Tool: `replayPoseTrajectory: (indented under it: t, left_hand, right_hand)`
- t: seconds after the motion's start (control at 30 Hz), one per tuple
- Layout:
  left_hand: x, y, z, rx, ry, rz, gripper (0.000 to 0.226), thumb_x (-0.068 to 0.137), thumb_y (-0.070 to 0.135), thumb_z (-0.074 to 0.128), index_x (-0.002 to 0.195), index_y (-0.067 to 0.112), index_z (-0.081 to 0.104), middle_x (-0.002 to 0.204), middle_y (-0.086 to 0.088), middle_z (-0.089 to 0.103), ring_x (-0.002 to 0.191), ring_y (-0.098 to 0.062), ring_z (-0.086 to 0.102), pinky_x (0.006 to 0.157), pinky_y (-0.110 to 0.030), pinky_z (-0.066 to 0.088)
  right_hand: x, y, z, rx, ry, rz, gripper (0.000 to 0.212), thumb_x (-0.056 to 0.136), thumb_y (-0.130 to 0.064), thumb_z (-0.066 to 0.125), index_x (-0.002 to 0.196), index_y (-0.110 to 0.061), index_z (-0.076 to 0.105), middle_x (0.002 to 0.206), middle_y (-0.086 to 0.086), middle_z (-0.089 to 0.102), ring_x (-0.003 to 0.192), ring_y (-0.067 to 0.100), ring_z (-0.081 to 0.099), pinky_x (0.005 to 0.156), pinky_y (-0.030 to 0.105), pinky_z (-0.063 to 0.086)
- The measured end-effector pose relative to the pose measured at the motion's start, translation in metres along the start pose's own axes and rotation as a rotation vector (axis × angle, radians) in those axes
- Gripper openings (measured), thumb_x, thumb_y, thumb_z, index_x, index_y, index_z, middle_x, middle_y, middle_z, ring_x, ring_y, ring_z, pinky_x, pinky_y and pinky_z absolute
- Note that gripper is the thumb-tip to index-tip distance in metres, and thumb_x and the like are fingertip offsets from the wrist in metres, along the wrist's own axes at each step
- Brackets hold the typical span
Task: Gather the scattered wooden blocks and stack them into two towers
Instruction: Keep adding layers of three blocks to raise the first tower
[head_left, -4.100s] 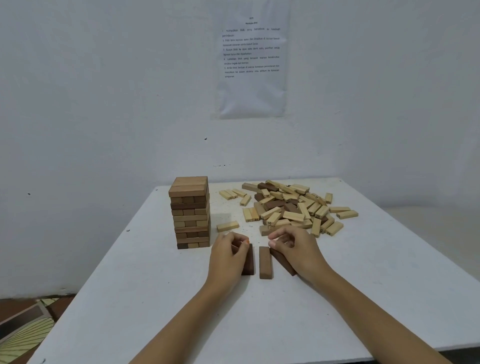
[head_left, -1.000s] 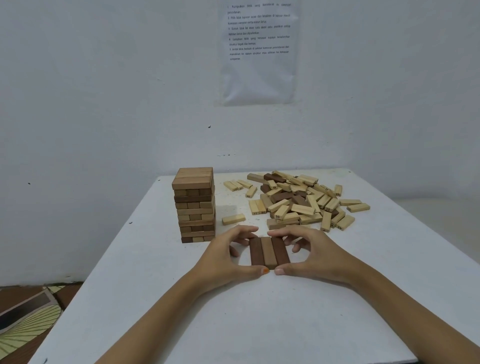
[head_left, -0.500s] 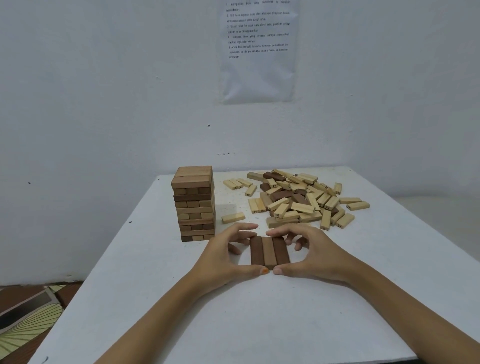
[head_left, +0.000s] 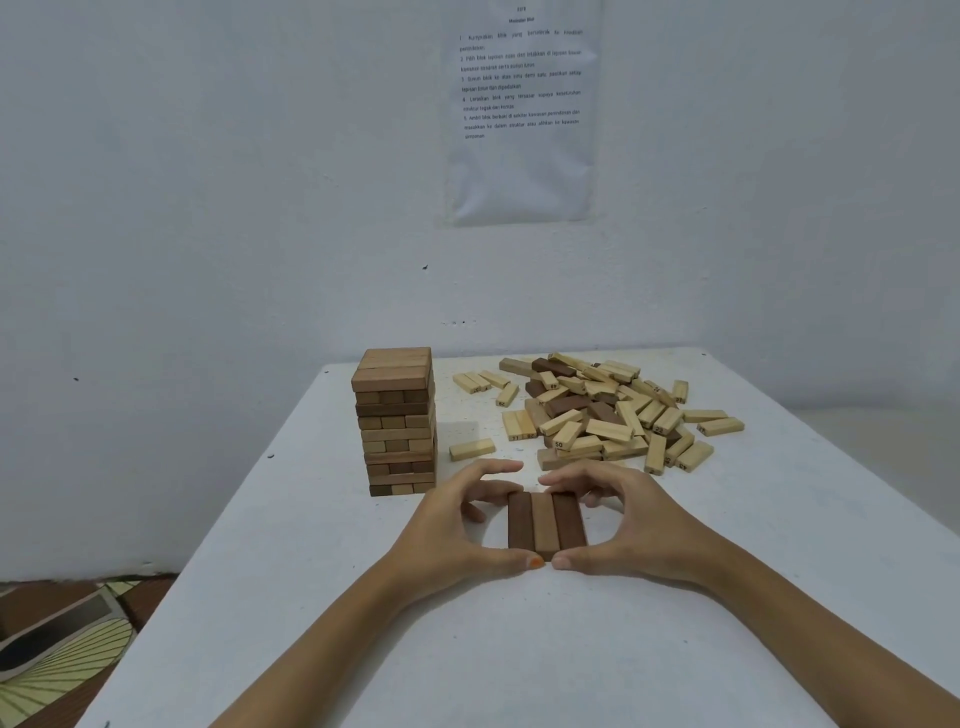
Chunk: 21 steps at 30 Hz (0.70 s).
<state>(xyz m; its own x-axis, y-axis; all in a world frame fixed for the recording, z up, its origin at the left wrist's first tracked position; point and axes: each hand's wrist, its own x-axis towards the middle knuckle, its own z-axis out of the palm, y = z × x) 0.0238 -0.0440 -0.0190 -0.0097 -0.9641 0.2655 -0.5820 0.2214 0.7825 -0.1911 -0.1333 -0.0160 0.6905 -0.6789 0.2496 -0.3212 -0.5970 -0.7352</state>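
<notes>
Three pieces make up the block row (head_left: 545, 525), which lies flat on the white surface (head_left: 519, 649), near centre. The order is dark, light, dark, with long sides touching and the long axis running near to far.

We see both hands cupped round it. The left hand (head_left: 447, 540) sits at the row's left, with its thumb tip against the near end and its forefinger curved over to the far end. The right hand (head_left: 639, 530) mirrors it on the right, thumb at the near end and fingers bent round the far end. The two thumb tips almost meet at the middle piece. Both hands thus pinch the row end to end with curled fingers.

Beyond the left hand, to the far left, stands the tower (head_left: 396, 421). It is upright, its layers cross alternately in mixed browns, and three long pieces lie across the top. A single light block (head_left: 471, 449) lies flat between the tower's base and the heap, just beyond the left hand's fingers.

At far right we log the loose pile (head_left: 597, 415): many light blocks and a few dark ones, heaped and scattered, some with printed numbers. A few strays lie apart at its left and right edges.

On the white wall behind hangs a printed sheet (head_left: 522, 114), its text too small for us to read. At lower left, off the surface, is a patterned floor covering (head_left: 62, 649).
</notes>
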Motion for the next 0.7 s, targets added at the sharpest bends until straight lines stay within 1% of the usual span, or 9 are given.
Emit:
replayPoseTrajectory:
  t: [0.07,0.2,0.33,0.43,0.57,0.63,0.7]
  left_hand:
    - [-0.001,0.002,-0.001,-0.014,0.003,0.004,0.081,0.057,0.031,0.091,0.126,0.041,0.049,0.117,0.013,0.065,0.116,0.002,0.055,0.089,-0.029,0.048]
    - [-0.002,0.009,-0.007,-0.047,0.040,0.018,0.081,0.056,0.030,0.091,0.126,0.039,0.051,0.115,0.012,0.067,0.116,-0.002,0.056,0.089,-0.030,0.049]
    - [-0.003,0.021,-0.020,-0.013,0.063,0.080,0.079,0.060,0.023,0.091,0.127,0.035,0.051,0.114,0.011,0.067,0.114,-0.002,0.057,0.086,-0.022,0.049]
    - [-0.005,0.035,-0.034,0.002,0.101,0.102,0.078,0.059,0.023,0.091,0.126,0.035,0.052,0.112,0.012,0.068,0.109,0.001,0.058,0.084,-0.014,0.046]
    - [-0.007,0.055,-0.055,0.028,0.147,0.155,0.076,0.060,0.022,0.090,0.126,0.033,0.052,0.112,0.012,0.067,0.111,0.003,0.057,0.087,-0.014,0.046]
    - [-0.006,0.063,-0.067,0.030,0.179,0.170,0.077,0.060,0.022,0.090,0.126,0.035,0.052,0.111,0.014,0.067,0.112,0.002,0.057,0.089,-0.017,0.047]
    - [-0.003,0.068,-0.080,0.044,0.194,0.190,0.079,0.059,0.027,0.091,0.126,0.038,0.051,0.112,0.013,0.067,0.112,-0.002,0.058,0.092,-0.020,0.047]
  right_hand:
    - [-0.002,-0.001,0.000,0.027,0.016,-0.003,0.065,0.057,-0.035,0.092,0.115,-0.041,0.063,0.114,-0.021,0.065,0.114,0.001,0.056,0.096,0.026,0.047]
    - [-0.002,-0.010,-0.002,0.079,0.064,-0.010,0.067,0.056,-0.028,0.094,0.115,-0.039,0.064,0.113,-0.020,0.066,0.114,0.000,0.057,0.100,0.029,0.046]
    - [0.005,-0.025,-0.010,0.107,0.055,-0.069,0.066,0.057,-0.025,0.094,0.115,-0.032,0.065,0.112,-0.016,0.068,0.113,0.003,0.060,0.101,0.030,0.047]
    - [0.011,-0.038,-0.016,0.120,0.064,-0.108,0.064,0.057,-0.026,0.094,0.114,-0.034,0.066,0.114,-0.015,0.067,0.112,0.006,0.061,0.100,0.031,0.049]
    - [0.024,-0.059,-0.026,0.141,0.068,-0.170,0.063,0.057,-0.027,0.094,0.113,-0.035,0.066,0.116,-0.013,0.066,0.112,0.011,0.061,0.100,0.038,0.049]
    - [0.032,-0.071,-0.030,0.145,0.070,-0.207,0.063,0.057,-0.030,0.094,0.113,-0.035,0.066,0.118,-0.012,0.066,0.112,0.012,0.061,0.099,0.041,0.049]
    - [0.042,-0.082,-0.032,0.142,0.067,-0.233,0.063,0.057,-0.033,0.093,0.113,-0.035,0.065,0.117,-0.013,0.066,0.111,0.011,0.061,0.096,0.040,0.051]
